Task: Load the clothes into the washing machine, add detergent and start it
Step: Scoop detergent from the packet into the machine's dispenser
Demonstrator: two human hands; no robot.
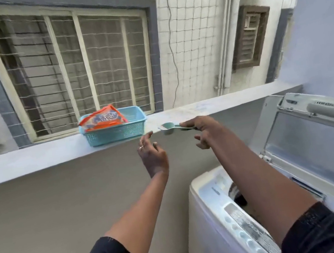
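My right hand (203, 130) pinches the handle of a pale green detergent scoop (168, 126), held level just above the grey ledge (34, 157). My left hand (151, 153) hovers beside it with relaxed fingers, holding nothing. An orange detergent packet (102, 118) lies in a light blue plastic basket (116, 130) on the ledge, left of the scoop. The white top-loading washing machine (219, 206) stands at lower right with its lid (319, 145) raised; something dark shows in the drum under my right arm.
A barred window and a netted tiled wall lie beyond the ledge. The beige parapet wall runs below the ledge, left of the machine. The machine's control panel (250, 234) faces me at the bottom.
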